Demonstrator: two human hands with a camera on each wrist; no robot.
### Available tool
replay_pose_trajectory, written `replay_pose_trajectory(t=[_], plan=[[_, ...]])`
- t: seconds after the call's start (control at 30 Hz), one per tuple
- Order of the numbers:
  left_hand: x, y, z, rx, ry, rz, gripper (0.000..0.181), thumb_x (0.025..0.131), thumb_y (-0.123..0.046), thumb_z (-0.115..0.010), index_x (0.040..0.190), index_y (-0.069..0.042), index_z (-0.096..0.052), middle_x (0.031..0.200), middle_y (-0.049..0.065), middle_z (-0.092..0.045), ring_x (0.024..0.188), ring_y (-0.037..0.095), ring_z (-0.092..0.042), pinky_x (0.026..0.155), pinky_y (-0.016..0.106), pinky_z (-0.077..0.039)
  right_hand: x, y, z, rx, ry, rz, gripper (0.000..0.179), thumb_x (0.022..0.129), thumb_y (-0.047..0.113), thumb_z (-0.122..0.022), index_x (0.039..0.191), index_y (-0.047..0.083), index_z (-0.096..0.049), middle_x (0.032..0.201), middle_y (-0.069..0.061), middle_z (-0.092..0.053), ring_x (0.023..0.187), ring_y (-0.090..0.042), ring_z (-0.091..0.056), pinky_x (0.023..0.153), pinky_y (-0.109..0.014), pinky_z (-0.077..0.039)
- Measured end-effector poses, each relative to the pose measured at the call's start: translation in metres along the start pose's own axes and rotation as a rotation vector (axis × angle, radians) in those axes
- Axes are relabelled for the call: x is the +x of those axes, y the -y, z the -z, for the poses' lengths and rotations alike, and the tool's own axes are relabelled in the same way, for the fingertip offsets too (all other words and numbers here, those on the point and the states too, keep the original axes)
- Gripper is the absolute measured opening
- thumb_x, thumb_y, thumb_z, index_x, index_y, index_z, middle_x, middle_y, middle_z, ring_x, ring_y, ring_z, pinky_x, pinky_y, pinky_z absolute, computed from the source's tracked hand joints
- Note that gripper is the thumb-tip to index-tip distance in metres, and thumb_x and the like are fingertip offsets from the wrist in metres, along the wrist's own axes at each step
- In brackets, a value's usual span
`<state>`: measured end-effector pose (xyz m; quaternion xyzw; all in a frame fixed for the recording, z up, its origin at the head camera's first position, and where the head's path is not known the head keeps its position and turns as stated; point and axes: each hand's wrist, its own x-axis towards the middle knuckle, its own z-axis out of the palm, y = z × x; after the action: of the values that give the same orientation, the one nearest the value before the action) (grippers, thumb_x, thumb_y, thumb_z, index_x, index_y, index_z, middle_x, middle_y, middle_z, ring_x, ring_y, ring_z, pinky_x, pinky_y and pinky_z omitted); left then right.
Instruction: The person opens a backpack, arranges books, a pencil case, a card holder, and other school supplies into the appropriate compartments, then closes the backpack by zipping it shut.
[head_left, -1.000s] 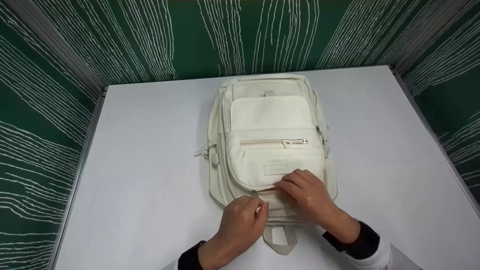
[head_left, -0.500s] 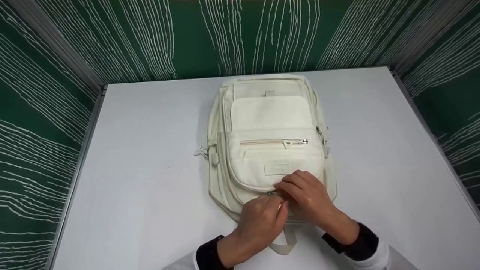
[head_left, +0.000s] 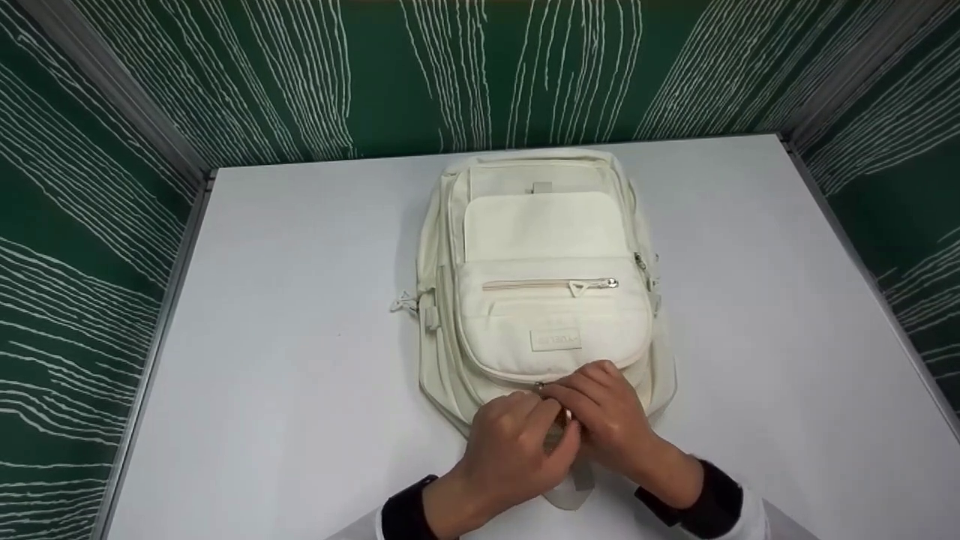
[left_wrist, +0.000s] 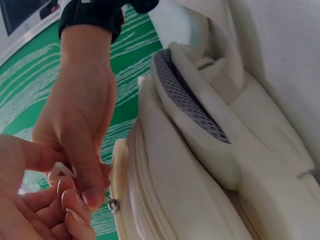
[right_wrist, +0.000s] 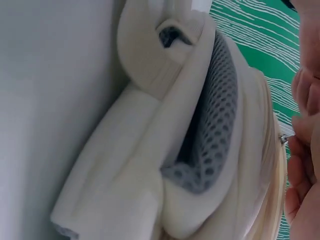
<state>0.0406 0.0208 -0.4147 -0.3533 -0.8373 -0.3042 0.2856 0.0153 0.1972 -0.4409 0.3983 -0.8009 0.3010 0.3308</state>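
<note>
A cream backpack (head_left: 547, 229) lies front side up on the white table, its top handle (head_left: 568, 498) toward me. Both hands meet at the zipper along the front pocket's near edge. My left hand (head_left: 514, 446) pinches the white zipper pull (left_wrist: 61, 169) between thumb and curled fingers. Against it, my right hand (head_left: 611, 420) has its thumb and fingertips closed on the same pull, close to the metal slider (left_wrist: 113, 204). The fingers partly cover the pull and the pocket edge below. In the right wrist view, the slider (right_wrist: 284, 138) shows beside the fingertips.
Another zipper with a triangular pull (head_left: 577, 288) crosses the pocket front. A strap end with a white tag (head_left: 405, 302) sticks out at the left. Green panels (head_left: 390, 82) with white lines stand behind the white table (head_left: 300, 300) and at its sides.
My left hand has moved right along the pocket edge, the slider with it, until it met the right hand. The right hand has shifted slightly down from the pocket edge onto the pull.
</note>
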Motion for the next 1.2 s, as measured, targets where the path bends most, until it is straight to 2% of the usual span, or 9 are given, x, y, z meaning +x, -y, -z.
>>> replay_pose_trajectory(t=[0.1, 0.27, 0.43, 0.53, 0.7, 0.83, 1.03, 1.1, 1.2], plan=[[-0.003, 0.006, -0.001, 0.056, -0.03, -0.078, 0.005, 0.083, -0.015, -0.067, 0.08, -0.011, -0.068, 0.069, -0.002, -0.054, 0.06, 0.012, -0.051, 0.054, 0.022, -0.04, -0.001, 0.001, 0.001, 0.02, -0.036, -0.009, 0.024, 0.106, 0.01, -0.056, 0.099, 0.003, -0.078, 0.093, -0.006, -0.077, 0.075, -0.017, -0.065, 0.07, -0.031, -0.045], [-0.007, 0.021, 0.0, 0.208, -0.015, -0.169, 0.024, 0.086, -0.005, -0.051, 0.094, 0.0, -0.073, 0.091, 0.011, -0.069, 0.086, 0.024, -0.065, 0.078, 0.034, -0.055, -0.003, 0.004, 0.004, 0.05, -0.054, -0.043, 0.02, 0.105, 0.013, -0.062, 0.101, 0.001, -0.077, 0.095, -0.007, -0.077, 0.077, -0.017, -0.069, 0.069, -0.03, -0.048], [-0.008, 0.033, 0.005, 0.365, 0.045, -0.179, 0.031, 0.097, -0.002, -0.047, 0.107, 0.003, -0.076, 0.113, 0.017, -0.073, 0.109, 0.03, -0.069, 0.101, 0.042, -0.053, -0.005, 0.007, 0.006, 0.052, -0.035, -0.082, 0.02, 0.107, 0.015, -0.061, 0.102, 0.002, -0.076, 0.097, -0.006, -0.075, 0.082, -0.018, -0.069, 0.073, -0.03, -0.051], [-0.009, 0.037, 0.007, 0.398, 0.1, -0.167, 0.037, 0.105, 0.0, -0.04, 0.108, 0.001, -0.077, 0.114, 0.016, -0.074, 0.11, 0.03, -0.069, 0.101, 0.04, -0.053, -0.005, 0.009, 0.007, 0.054, -0.035, -0.09, 0.021, 0.107, 0.015, -0.059, 0.101, 0.002, -0.075, 0.097, -0.006, -0.074, 0.083, -0.019, -0.068, 0.075, -0.03, -0.052], [-0.012, 0.041, 0.007, 0.463, 0.148, -0.229, 0.04, 0.106, 0.007, -0.039, 0.105, 0.001, -0.078, 0.106, 0.014, -0.075, 0.105, 0.025, -0.07, 0.098, 0.033, -0.055, -0.005, 0.012, 0.008, 0.075, -0.066, -0.071, 0.022, 0.107, 0.011, -0.058, 0.099, 0.0, -0.075, 0.095, -0.008, -0.073, 0.082, -0.022, -0.067, 0.076, -0.031, -0.052], [-0.011, 0.043, 0.008, 0.492, 0.141, -0.258, 0.038, 0.105, 0.009, -0.04, 0.102, 0.0, -0.077, 0.101, 0.012, -0.075, 0.101, 0.023, -0.071, 0.097, 0.031, -0.055, -0.003, 0.013, 0.009, 0.091, -0.083, -0.065, 0.023, 0.107, 0.011, -0.059, 0.096, -0.001, -0.075, 0.094, -0.01, -0.072, 0.082, -0.024, -0.067, 0.078, -0.032, -0.052], [-0.009, 0.044, 0.01, 0.44, 0.122, -0.241, 0.044, 0.107, 0.008, -0.035, 0.095, 0.0, -0.077, 0.094, 0.011, -0.074, 0.095, 0.022, -0.073, 0.094, 0.03, -0.057, -0.007, 0.013, 0.013, 0.099, -0.118, -0.091, 0.026, 0.107, 0.013, -0.06, 0.092, -0.003, -0.074, 0.09, -0.011, -0.072, 0.079, -0.026, -0.066, 0.077, -0.031, -0.053], [-0.009, 0.044, 0.01, 0.422, 0.127, -0.232, 0.038, 0.104, 0.009, -0.041, 0.095, 0.0, -0.077, 0.093, 0.011, -0.074, 0.095, 0.022, -0.074, 0.093, 0.03, -0.057, -0.01, 0.012, 0.015, 0.103, -0.135, -0.104, 0.026, 0.106, 0.012, -0.061, 0.091, -0.005, -0.074, 0.089, -0.011, -0.071, 0.078, -0.026, -0.066, 0.075, -0.03, -0.053], [-0.009, 0.045, 0.011, 0.397, 0.132, -0.219, 0.019, 0.096, 0.009, -0.06, 0.094, 0.001, -0.076, 0.092, 0.012, -0.073, 0.095, 0.023, -0.074, 0.093, 0.03, -0.058, -0.014, 0.009, 0.021, 0.105, -0.144, -0.145, 0.028, 0.106, 0.013, -0.061, 0.09, -0.005, -0.074, 0.087, -0.011, -0.071, 0.076, -0.024, -0.065, 0.073, -0.026, -0.053]])
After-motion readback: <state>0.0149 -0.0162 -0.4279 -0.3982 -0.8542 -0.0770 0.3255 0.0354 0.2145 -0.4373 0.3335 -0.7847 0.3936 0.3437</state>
